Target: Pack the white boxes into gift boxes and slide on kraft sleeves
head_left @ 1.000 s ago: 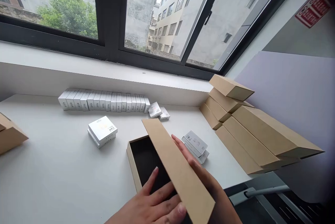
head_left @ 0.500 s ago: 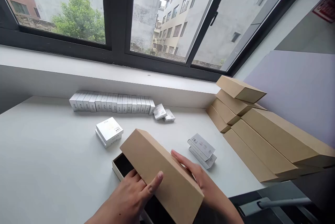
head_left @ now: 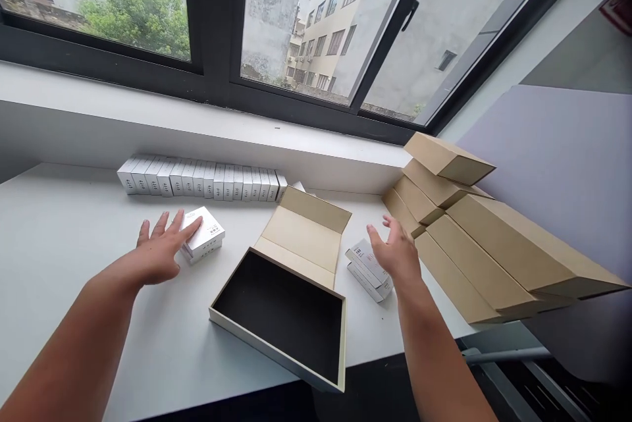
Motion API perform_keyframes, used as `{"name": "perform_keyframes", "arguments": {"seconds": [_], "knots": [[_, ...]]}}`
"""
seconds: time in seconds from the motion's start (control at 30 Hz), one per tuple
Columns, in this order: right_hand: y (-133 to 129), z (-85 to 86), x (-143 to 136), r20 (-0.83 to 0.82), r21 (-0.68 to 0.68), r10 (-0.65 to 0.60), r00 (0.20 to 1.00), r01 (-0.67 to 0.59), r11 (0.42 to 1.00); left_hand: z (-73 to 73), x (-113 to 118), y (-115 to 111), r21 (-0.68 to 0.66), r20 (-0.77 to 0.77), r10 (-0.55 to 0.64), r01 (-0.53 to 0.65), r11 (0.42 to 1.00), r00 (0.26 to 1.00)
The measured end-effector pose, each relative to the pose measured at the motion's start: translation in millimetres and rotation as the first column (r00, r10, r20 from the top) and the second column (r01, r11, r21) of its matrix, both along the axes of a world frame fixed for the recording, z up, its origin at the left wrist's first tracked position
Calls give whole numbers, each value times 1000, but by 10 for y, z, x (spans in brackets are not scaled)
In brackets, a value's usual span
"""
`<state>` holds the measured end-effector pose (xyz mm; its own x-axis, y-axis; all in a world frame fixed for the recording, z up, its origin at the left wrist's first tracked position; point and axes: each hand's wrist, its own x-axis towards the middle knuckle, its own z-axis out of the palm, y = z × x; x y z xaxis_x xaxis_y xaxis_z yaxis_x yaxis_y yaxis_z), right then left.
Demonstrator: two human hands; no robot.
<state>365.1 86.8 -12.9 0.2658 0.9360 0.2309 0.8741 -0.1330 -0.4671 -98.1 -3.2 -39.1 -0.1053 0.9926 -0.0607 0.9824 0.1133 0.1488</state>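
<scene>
A cardboard gift box [head_left: 281,313] with a black inside stands open near the table's front edge, its hinged tan lid [head_left: 306,231] folded back. To the left, my left hand [head_left: 160,247] spreads its fingers beside and over a stack of two small white boxes [head_left: 206,231]; whether it touches them I cannot tell. My right hand [head_left: 396,247] hovers at another pair of small white boxes [head_left: 368,261] on the right, fingers apart and partly bent. Nothing shows in either hand.
A long row of small white boxes [head_left: 202,178] stands along the wall under the window. Behind the lid, another white box is mostly hidden. Several closed tan boxes [head_left: 474,257] are stacked at the right against a partition [head_left: 557,158].
The lid has swung open away from me, showing the black inside. Both hands have let go of the box and moved outward to the white boxes on either side. The view has shifted slightly.
</scene>
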Motion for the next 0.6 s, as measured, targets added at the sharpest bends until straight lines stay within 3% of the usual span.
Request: {"name": "perform_keyframes", "arguments": {"seconds": [0.1, 0.23, 0.4, 0.5, 0.6], "knots": [[-32, -8, 223, 26, -262, 75, 997, -66, 963, -15, -15, 169, 20, -39, -57, 58, 998, 998], [-98, -93, 303, -4, -415, 198, 980, -182, 891, 17, 9, 373, 82, -8, -182, 182, 980, 983], [-113, -172, 169, 33, -446, 254, 967, -213, 869, 51, 64, 580, 86, -12, -232, 232, 969, 973], [-99, -175, 128, 42, -419, 266, 963, -225, 880, 102, 172, 626, 123, -39, -318, 320, 939, 947], [-114, -103, 134, 31, -363, 254, 967, -225, 904, 126, 286, 622, 62, -8, -374, 374, 925, 927]]}}
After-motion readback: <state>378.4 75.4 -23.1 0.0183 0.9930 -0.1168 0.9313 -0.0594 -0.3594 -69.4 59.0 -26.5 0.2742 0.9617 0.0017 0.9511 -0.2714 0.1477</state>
